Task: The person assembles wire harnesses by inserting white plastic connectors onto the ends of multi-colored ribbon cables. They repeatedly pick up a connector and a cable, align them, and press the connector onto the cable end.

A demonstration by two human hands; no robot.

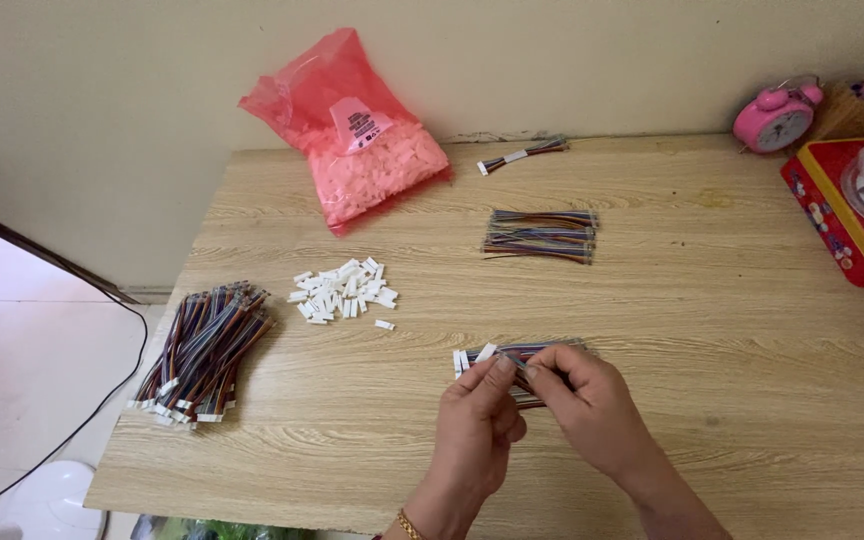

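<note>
A pale wood-grain surface (712,330) stands against a plain wall. Near its front edge, the left hand (477,430) and right hand (592,405) meet over a small bundle of coloured wires (512,352) with white connectors at one end; the fingers (500,372) of both hands pinch this bundle, which lies low over the surface. To the left lie a heap of loose white connectors (344,292) and a large pile of finished wire sets (202,350). Farther back sit a pink bag of connectors (357,135), another wire bundle (540,236), a pink alarm clock (774,115) and a red tin (837,215).
</note>
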